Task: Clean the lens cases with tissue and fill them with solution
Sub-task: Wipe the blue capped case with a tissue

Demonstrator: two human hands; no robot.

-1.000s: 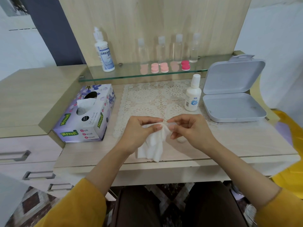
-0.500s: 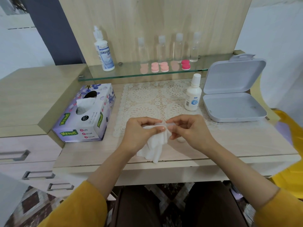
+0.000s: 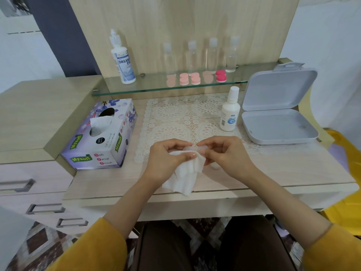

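little has shifted: our left hand point(image 3: 166, 159) still pinches the tissue point(image 3: 185, 173) into the clear lens case point(image 3: 192, 148), gripped at its other end by our right hand point(image 3: 226, 155), just above the bench point(image 3: 293, 169). we judge wiping continues; the solution bottle point(image 3: 229, 112) stands untouched.

A white tissue point(image 3: 185, 177) is pinched in the left hand point(image 3: 168, 159) and pressed against a translucent lens case point(image 3: 192, 148), which is gripped by the fingertips of the right hand point(image 3: 226, 155). Both hands are held over the front edge of the lace mat point(image 3: 181, 118). A tissue box point(image 3: 101, 137) is positioned to the left. A small solution bottle point(image 3: 229, 112) is stood upright just beside an open grey box point(image 3: 279, 126). Pink cases point(image 3: 189, 79) are lined up on the glass shelf point(image 3: 152, 87).
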